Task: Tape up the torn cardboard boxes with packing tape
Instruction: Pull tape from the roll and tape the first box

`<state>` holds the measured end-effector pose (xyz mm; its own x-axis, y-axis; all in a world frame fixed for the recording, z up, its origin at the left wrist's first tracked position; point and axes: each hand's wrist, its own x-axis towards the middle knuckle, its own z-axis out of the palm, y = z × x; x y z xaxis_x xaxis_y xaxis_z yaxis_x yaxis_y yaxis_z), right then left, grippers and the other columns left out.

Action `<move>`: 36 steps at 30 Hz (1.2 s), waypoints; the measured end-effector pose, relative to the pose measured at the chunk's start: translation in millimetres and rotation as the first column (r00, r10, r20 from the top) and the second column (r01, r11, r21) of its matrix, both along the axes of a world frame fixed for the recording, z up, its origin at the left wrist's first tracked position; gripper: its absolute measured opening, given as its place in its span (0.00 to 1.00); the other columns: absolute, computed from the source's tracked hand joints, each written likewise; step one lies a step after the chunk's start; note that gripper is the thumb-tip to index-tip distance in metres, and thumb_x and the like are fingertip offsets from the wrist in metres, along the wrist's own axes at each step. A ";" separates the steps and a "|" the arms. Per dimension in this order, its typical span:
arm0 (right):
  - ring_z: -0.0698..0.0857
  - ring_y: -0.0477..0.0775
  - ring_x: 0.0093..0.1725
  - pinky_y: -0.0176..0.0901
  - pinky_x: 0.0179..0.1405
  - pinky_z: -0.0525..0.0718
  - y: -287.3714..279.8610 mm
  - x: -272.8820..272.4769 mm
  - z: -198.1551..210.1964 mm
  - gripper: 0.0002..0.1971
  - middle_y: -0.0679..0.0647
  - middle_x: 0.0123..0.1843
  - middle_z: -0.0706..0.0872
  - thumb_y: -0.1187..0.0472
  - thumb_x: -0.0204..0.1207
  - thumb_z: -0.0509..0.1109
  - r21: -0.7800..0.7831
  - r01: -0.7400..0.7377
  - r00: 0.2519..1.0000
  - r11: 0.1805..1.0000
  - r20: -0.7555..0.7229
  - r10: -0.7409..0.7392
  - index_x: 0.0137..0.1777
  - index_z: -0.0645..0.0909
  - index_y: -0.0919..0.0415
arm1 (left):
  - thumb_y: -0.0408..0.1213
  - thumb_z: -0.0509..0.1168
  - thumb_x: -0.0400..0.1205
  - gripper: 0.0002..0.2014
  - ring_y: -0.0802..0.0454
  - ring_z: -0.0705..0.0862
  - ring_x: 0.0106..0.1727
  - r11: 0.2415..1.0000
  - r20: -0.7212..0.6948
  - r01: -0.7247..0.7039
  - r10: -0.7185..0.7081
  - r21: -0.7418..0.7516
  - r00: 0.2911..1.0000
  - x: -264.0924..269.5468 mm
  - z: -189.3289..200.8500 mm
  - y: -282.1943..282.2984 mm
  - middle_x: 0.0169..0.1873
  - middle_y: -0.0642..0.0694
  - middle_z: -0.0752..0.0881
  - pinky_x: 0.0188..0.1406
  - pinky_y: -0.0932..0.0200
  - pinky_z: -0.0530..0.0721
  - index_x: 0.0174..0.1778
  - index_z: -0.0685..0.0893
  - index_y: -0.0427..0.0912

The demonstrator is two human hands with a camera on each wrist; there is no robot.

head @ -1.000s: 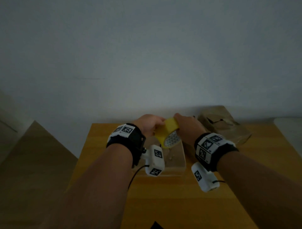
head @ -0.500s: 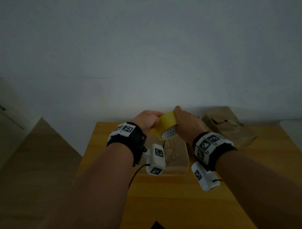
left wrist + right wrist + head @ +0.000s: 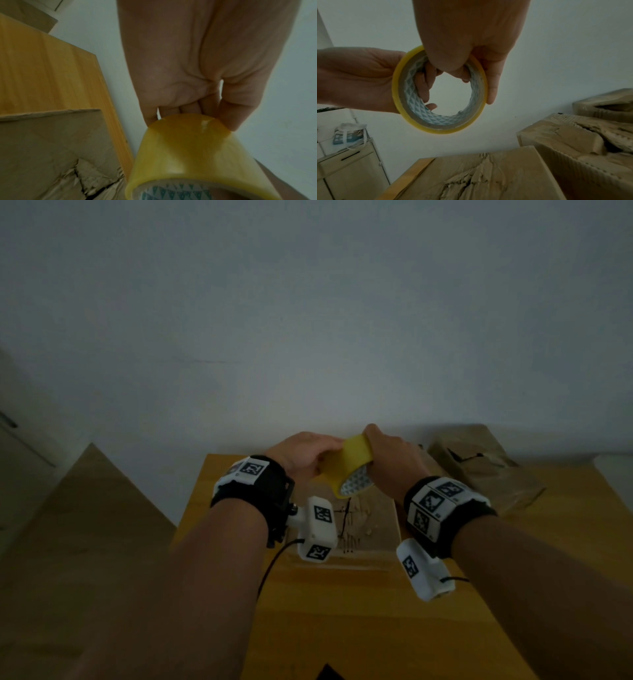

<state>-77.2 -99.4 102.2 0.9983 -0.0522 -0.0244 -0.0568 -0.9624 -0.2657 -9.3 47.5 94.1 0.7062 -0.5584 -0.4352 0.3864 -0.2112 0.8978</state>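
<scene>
Head view shows both hands raised over the wooden bench point(image 3: 359, 611), sharing a yellow roll of packing tape point(image 3: 349, 463) held in the air above the nearest torn box point(image 3: 370, 525). The right hand point(image 3: 390, 460) grips the roll, its fingers hooked through the core and its thumb along the outer rim, as the right wrist view makes plain. The left hand point(image 3: 301, 453) pinches at the roll's outer face; in the left wrist view its fingertips point(image 3: 228, 119) bear on the top edge of the tape, which looks like picking for the loose end, though no free strip is visible. The box under the hands has a dark, ragged split across its top, with no tape on it. Two more crumpled, torn boxes point(image 3: 583, 142) lie just to its right against the wall, also bare as far as can be seen. By my judgement the task is at its very start: the end must be found, a strip pulled and laid across the split, then the other boxes done.
</scene>
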 end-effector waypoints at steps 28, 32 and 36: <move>0.84 0.63 0.51 0.46 0.39 0.70 -0.4 0.8 -8.1 0.12 0.60 0.54 0.84 0.65 0.79 0.61 -0.026 0.031 0.998 0.999 0.053 -0.029 0.60 0.67 0.62 | 0.16 0.54 0.72 0.24 0.35 0.81 0.55 0.999 0.075 -0.016 0.014 0.028 0.997 -1.3 -7.5 -1.9 0.53 0.31 0.84 0.58 0.45 0.81 0.60 0.84 0.34; 0.85 0.64 0.51 0.45 0.39 0.69 -0.5 -1.4 -6.1 0.13 0.59 0.54 0.84 0.66 0.78 0.62 -0.017 0.026 0.999 1.000 0.026 -0.025 0.61 0.68 0.63 | 0.32 0.63 0.83 0.13 0.39 0.81 0.62 1.000 0.007 -0.019 0.019 -0.008 1.000 -0.2 -5.8 -1.4 0.62 0.33 0.82 0.67 0.46 0.78 0.62 0.81 0.30; 0.85 0.64 0.51 0.45 0.38 0.70 0.8 -2.7 -5.6 0.13 0.60 0.53 0.85 0.67 0.78 0.62 0.004 0.048 0.999 0.999 0.013 -0.048 0.60 0.67 0.63 | 0.34 0.63 0.84 0.16 0.38 0.79 0.67 1.000 0.028 -0.017 0.017 0.010 0.999 0.6 -4.7 -1.1 0.66 0.33 0.81 0.72 0.46 0.75 0.65 0.80 0.30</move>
